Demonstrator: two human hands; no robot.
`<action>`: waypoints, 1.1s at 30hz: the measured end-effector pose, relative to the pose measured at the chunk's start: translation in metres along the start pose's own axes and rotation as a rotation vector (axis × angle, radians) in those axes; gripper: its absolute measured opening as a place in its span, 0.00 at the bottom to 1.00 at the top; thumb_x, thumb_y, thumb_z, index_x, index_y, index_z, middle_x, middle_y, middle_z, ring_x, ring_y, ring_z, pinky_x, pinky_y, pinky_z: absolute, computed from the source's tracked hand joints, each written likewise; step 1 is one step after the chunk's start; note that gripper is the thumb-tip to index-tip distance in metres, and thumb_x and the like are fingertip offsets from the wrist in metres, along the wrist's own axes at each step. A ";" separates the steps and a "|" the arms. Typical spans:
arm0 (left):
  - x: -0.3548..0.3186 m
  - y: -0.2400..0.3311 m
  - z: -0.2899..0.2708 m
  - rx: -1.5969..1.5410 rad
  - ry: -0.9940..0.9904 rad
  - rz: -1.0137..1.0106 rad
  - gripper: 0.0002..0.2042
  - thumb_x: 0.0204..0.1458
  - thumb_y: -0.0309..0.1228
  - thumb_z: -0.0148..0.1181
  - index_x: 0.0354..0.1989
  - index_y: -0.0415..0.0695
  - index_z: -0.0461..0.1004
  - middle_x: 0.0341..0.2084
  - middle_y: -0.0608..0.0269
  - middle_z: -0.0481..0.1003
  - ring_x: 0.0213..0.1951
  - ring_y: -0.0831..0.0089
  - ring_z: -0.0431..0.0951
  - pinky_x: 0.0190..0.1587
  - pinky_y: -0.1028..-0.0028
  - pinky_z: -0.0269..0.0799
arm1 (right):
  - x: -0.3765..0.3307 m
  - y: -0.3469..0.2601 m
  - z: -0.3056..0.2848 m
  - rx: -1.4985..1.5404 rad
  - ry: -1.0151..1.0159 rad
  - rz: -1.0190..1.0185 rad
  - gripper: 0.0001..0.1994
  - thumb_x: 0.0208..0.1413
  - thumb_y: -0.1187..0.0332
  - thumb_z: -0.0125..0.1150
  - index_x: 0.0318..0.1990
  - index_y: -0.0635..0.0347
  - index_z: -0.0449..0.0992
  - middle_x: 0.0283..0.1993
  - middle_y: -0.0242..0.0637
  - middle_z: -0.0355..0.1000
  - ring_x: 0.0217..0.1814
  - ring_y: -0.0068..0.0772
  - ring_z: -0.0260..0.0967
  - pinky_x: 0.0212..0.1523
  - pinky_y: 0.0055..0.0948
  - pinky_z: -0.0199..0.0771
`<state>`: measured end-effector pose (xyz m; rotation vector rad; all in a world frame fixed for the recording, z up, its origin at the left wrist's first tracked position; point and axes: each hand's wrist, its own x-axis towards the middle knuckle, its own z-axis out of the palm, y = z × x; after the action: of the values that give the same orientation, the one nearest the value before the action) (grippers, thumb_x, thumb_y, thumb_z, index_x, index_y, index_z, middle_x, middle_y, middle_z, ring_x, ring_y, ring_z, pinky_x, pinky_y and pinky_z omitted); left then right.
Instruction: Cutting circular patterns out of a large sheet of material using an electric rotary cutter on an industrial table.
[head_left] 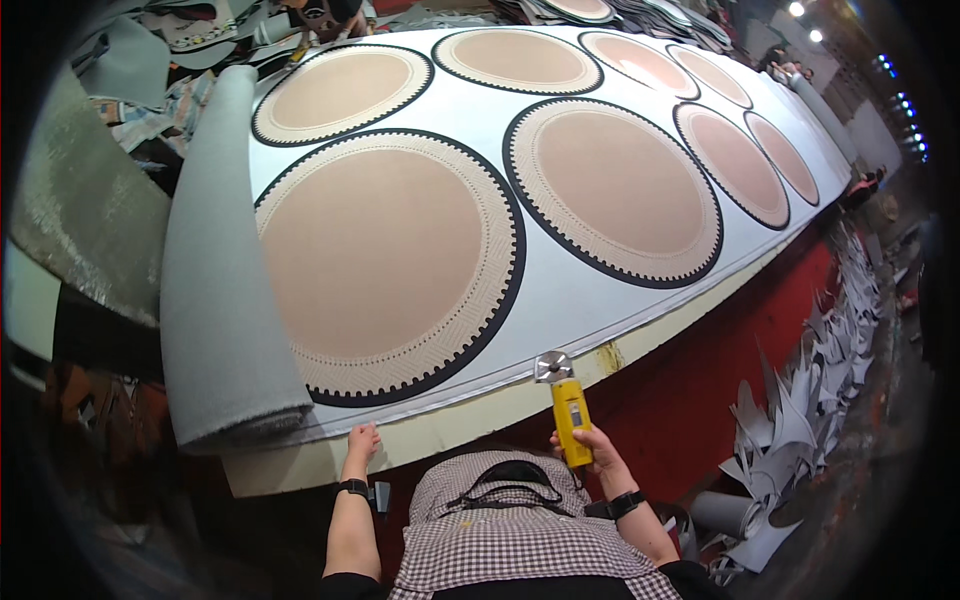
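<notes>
Eight round designs [615, 185], pinkish beige with pale patterned bands and dark toothed borders, lie in two rows across the white sheet [560, 305] spread in front of you. The sheet covers most of the long surface [480, 420], whose cream border shows along your side. Your right hand [590, 450] is wrapped round the yellow handle of a cutter [569, 415], held upright with its round metal blade toward the sheet's near edge; whether the blade touches anything, you cannot tell from this angle. Your left hand [364, 441] is at that same near edge, just beside the bottom of a thick grey roll [215, 280], with its fingers curled in narrow; whether they pinch the edge cannot be made out. The roll lies along the sheet's left end and hides part of the biggest, nearest design. You have a black band on each wrist, and a checked apron [500, 555] covers your front. Below the border, to your right, is a red panel [740, 345], and past it a long heap of pale grey offcuts [775, 435] with a smaller grey roll [725, 513] near its lower end. More scraps [145, 75] are piled beyond the surface at the upper left. Another person [325, 14] is partly in view at the far side, and others are near the distant right end, too small to tell more.
</notes>
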<state>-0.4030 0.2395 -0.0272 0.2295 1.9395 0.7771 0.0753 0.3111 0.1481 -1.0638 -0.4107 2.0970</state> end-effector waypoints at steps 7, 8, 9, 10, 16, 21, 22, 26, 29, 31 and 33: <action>0.066 0.009 -0.058 -0.232 -0.161 0.048 0.21 0.51 0.51 0.51 0.19 0.46 0.65 0.11 0.66 0.67 0.12 0.70 0.67 0.14 0.75 0.61 | 0.018 0.076 0.026 -0.186 0.020 0.143 0.24 0.47 0.62 0.62 0.49 0.65 0.64 0.40 0.44 0.72 0.40 0.33 0.71 0.41 0.28 0.72; 0.073 0.031 -0.064 -0.282 -0.101 0.130 0.21 0.51 0.51 0.51 0.27 0.43 0.63 0.19 0.63 0.66 0.20 0.68 0.67 0.23 0.72 0.61 | 0.018 0.077 0.039 -0.162 0.030 0.118 0.25 0.48 0.62 0.62 0.50 0.64 0.63 0.41 0.44 0.71 0.41 0.32 0.71 0.43 0.28 0.71; 0.062 0.051 -0.063 -0.331 -0.053 0.199 0.23 0.51 0.51 0.51 0.35 0.40 0.62 0.27 0.60 0.66 0.29 0.65 0.67 0.32 0.69 0.62 | 0.012 0.070 0.042 -0.146 0.060 0.149 0.26 0.47 0.63 0.63 0.50 0.65 0.60 0.42 0.43 0.69 0.41 0.31 0.71 0.40 0.27 0.74; 0.034 0.065 -0.067 -0.382 0.000 0.261 0.26 0.52 0.51 0.50 0.43 0.37 0.60 0.36 0.56 0.66 0.37 0.63 0.67 0.40 0.66 0.62 | 0.005 0.069 0.037 -0.123 0.094 0.122 0.25 0.48 0.63 0.63 0.50 0.64 0.60 0.42 0.43 0.69 0.41 0.31 0.71 0.40 0.27 0.74; 0.042 0.136 -0.108 -0.461 0.031 0.346 0.28 0.51 0.52 0.50 0.45 0.36 0.60 0.38 0.56 0.66 0.40 0.62 0.67 0.43 0.66 0.62 | -0.001 0.067 0.047 -0.107 0.129 0.063 0.24 0.49 0.64 0.62 0.50 0.63 0.59 0.42 0.43 0.69 0.41 0.32 0.71 0.39 0.28 0.74; 0.081 0.188 -0.127 -0.488 0.037 0.363 0.25 0.50 0.53 0.50 0.38 0.39 0.61 0.31 0.59 0.66 0.33 0.65 0.68 0.35 0.69 0.62 | 0.006 0.068 0.058 -0.068 0.142 0.003 0.24 0.49 0.64 0.61 0.50 0.64 0.60 0.40 0.45 0.70 0.39 0.32 0.71 0.38 0.28 0.74; 0.087 0.193 -0.134 -0.489 0.042 0.360 0.25 0.50 0.54 0.50 0.36 0.40 0.61 0.29 0.60 0.66 0.31 0.65 0.68 0.34 0.70 0.61 | 0.008 0.071 0.057 -0.086 0.145 -0.009 0.24 0.48 0.64 0.61 0.50 0.65 0.60 0.39 0.45 0.70 0.38 0.32 0.71 0.38 0.28 0.74; 0.095 0.195 -0.169 -0.506 0.117 0.332 0.24 0.50 0.55 0.50 0.30 0.42 0.61 0.23 0.62 0.66 0.26 0.67 0.69 0.27 0.72 0.61 | 0.020 0.072 0.069 -0.129 0.144 -0.002 0.23 0.49 0.65 0.60 0.49 0.65 0.61 0.38 0.44 0.71 0.36 0.33 0.72 0.38 0.29 0.74; 0.082 0.160 -0.214 -0.516 0.237 0.267 0.24 0.49 0.56 0.50 0.26 0.44 0.62 0.19 0.64 0.66 0.21 0.68 0.70 0.23 0.74 0.61 | 0.031 0.077 0.078 -0.136 0.175 0.005 0.23 0.47 0.65 0.61 0.49 0.65 0.62 0.38 0.45 0.71 0.37 0.35 0.72 0.37 0.30 0.75; 0.062 0.129 -0.267 -0.510 0.357 0.219 0.24 0.49 0.57 0.50 0.23 0.45 0.62 0.16 0.66 0.66 0.19 0.69 0.70 0.20 0.75 0.61 | 0.036 0.077 0.077 -0.148 0.150 0.024 0.23 0.47 0.66 0.62 0.49 0.66 0.62 0.38 0.45 0.71 0.37 0.36 0.73 0.36 0.32 0.75; 0.038 0.098 -0.317 -0.503 0.482 0.171 0.24 0.49 0.57 0.50 0.20 0.46 0.63 0.13 0.67 0.66 0.16 0.70 0.70 0.17 0.76 0.60 | 0.035 0.079 0.086 -0.160 0.221 0.000 0.25 0.45 0.65 0.63 0.48 0.68 0.63 0.38 0.46 0.71 0.37 0.36 0.72 0.38 0.32 0.76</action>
<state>-0.7092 0.2002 0.1000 -0.1132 2.0988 1.5115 -0.0435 0.2871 0.1361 -1.3730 -0.4742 1.9454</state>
